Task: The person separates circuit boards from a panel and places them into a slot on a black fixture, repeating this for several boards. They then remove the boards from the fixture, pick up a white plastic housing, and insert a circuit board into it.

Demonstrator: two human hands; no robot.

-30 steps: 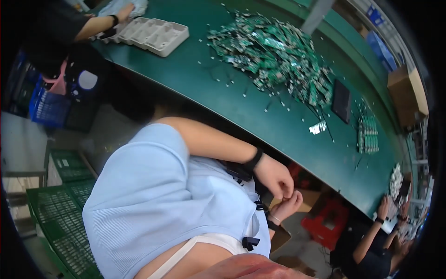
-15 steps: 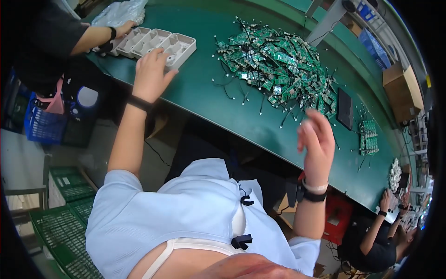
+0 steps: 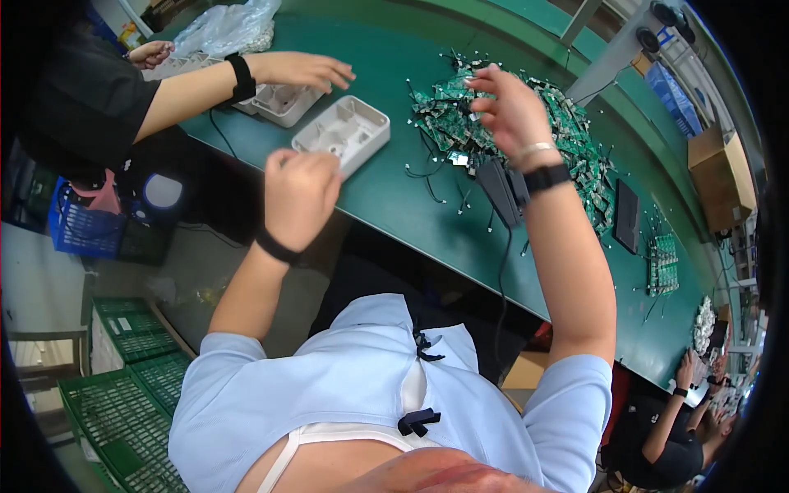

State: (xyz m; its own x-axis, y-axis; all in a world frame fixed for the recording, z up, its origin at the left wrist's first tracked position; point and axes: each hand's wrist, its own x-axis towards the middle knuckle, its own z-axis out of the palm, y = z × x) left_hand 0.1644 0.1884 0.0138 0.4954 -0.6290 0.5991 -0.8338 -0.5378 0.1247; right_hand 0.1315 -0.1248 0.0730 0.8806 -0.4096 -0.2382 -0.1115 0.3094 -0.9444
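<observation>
A pale grey plastic housing (image 3: pixel 367 135) with moulded compartments lies on the green table, apart from the other housings. My left hand (image 3: pixel 300 197) is at its near-left side with fingers curled inward. Whether they grip its wall or something small is hidden. Over the heap of green circuit boards (image 3: pixel 567 123), my right hand (image 3: pixel 514 111) is open, fingers apart and nothing seen in them. A black box-shaped device (image 3: pixel 497 193) with a cable hangs beside my right wrist. A co-worker's hand (image 3: pixel 312 71) stretches over another pale housing (image 3: pixel 283 105) at the left.
The co-worker's other hand (image 3: pixel 152 53) is near a clear plastic bag (image 3: pixel 226 29). Right of the heap lie a black flat tray (image 3: pixel 626 215) and a stack of boards (image 3: pixel 662 264). Green crates (image 3: pixel 123 419) stand on the floor at lower left. Another person (image 3: pixel 678 427) sits far right.
One housing has come right, away from the row. My left hand has shifted right and nearer, its fingers now curled. My right hand has reached forward over the boards. The co-worker's arm has extended right.
</observation>
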